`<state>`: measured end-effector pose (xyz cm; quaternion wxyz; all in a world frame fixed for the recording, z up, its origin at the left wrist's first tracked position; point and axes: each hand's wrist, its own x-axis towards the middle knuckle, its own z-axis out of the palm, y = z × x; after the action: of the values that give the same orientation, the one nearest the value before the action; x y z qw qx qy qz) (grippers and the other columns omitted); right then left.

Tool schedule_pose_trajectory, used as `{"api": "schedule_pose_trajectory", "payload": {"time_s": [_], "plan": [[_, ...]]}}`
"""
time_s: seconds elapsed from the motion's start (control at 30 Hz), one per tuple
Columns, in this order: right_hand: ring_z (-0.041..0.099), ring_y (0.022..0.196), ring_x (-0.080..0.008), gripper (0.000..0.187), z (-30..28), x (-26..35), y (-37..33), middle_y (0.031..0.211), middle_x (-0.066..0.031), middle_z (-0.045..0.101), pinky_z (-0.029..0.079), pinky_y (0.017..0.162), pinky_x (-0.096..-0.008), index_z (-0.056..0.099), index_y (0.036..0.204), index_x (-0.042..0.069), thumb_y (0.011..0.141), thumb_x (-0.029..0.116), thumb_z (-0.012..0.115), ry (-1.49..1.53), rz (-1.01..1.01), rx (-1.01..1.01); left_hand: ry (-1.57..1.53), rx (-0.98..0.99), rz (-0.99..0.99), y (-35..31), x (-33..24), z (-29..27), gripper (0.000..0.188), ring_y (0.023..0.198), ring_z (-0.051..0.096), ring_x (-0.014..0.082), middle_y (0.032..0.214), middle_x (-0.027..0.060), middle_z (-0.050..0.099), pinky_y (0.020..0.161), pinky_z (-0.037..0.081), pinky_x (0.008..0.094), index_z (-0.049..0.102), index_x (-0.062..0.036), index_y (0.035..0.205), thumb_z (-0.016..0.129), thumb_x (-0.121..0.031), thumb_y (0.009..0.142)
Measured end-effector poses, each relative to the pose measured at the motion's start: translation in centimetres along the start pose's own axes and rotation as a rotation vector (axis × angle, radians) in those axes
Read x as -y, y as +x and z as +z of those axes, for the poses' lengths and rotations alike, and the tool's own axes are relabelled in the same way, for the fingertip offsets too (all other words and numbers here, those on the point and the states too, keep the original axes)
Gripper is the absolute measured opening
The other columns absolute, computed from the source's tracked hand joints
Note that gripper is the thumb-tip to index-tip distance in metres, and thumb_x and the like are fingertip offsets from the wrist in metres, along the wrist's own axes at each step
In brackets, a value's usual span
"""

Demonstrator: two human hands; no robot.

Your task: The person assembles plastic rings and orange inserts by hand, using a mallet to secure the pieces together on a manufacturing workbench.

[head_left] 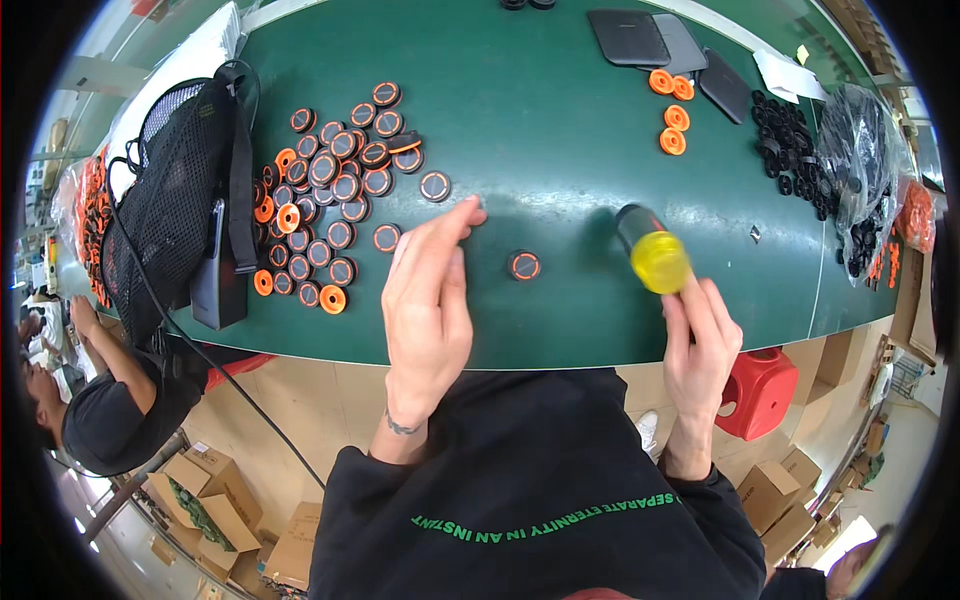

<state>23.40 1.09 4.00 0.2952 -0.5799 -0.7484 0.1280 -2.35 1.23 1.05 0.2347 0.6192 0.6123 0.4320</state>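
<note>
My right hand (702,345) grips a mallet with a dark head and a yellow face (660,262), held over the green table; its handle is hidden by my fingers, and the head is slightly blurred. My left hand (430,300) hovers at the near edge with fingers stretched out, and I see nothing in it. Between my hands lies one round black cap with an orange ring (523,265). Left of my left hand spreads a pile of similar black and orange caps (343,187), some showing their orange insides. One cap (435,186) lies just beyond my left fingertips.
A black mesh bag (170,190) with a cable stands at the left. Orange rings (673,141), dark flat pads (628,38), small black parts (785,140) and a clear plastic bag (862,135) sit at the right. A red stool (760,395) is below; another person sits left.
</note>
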Motion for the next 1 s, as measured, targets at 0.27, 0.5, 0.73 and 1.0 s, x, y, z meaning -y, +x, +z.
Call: {"api": "schedule_pose_trajectory", "payload": {"time_s": [0.27, 0.5, 0.73, 1.0], "plan": [[0.054, 0.053, -0.0169, 0.049, -1.3, 5.2, 2.8, 0.075, -0.0051, 0.051, 0.045, 0.049, -0.0318, 0.074, 0.126, 0.003, 0.077, -0.005, 0.075, 0.079, -0.325, 0.207, -0.307, -0.100, -0.101, -0.6, 0.1, -0.4, 0.040, 0.113, 0.065, 0.0243, 0.127, 0.0190, 0.068, 0.101, 0.048, 0.0362, 0.045, 0.0014, 0.144, 0.039, 0.001, 0.104], [0.054, 0.054, -0.0182, 0.055, -0.5, 4.6, 2.5, 0.074, -0.0054, 0.049, 0.045, 0.051, -0.0360, 0.071, 0.134, 0.010, 0.081, -0.004, 0.077, 0.047, -0.230, 0.327, -0.374, -0.074, -0.103, -0.9, 0.4, -0.8, 0.041, 0.115, 0.065, 0.0251, 0.129, 0.0188, 0.067, 0.102, 0.048, 0.0372, 0.044, -0.0011, 0.142, 0.042, 0.007, 0.101], [0.064, 0.069, -0.0229, 0.042, -0.1, -0.8, 1.4, 0.083, -0.0073, 0.065, 0.052, 0.064, -0.0358, 0.076, 0.124, 0.008, 0.084, -0.004, 0.076, -0.084, -0.073, 0.045, -0.028, 0.105, 0.066, -0.4, -0.7, -0.3, 0.062, 0.114, 0.065, 0.0254, 0.131, 0.0112, 0.068, 0.095, 0.050, 0.0361, 0.052, -0.0047, 0.135, 0.080, 0.003, 0.081], [0.067, 0.102, -0.0312, 0.033, -4.0, -7.8, 3.4, 0.116, -0.0148, 0.067, 0.055, 0.085, -0.0403, 0.073, 0.120, 0.003, 0.087, 0.002, 0.075, -0.143, -0.011, -0.157, 0.280, -0.103, 0.015, 1.6, -1.1, -3.1, 0.035, 0.102, 0.066, 0.0208, 0.111, 0.0092, 0.072, 0.085, 0.052, 0.0353, 0.069, -0.0047, 0.120, 0.078, 0.001, 0.086]]}}
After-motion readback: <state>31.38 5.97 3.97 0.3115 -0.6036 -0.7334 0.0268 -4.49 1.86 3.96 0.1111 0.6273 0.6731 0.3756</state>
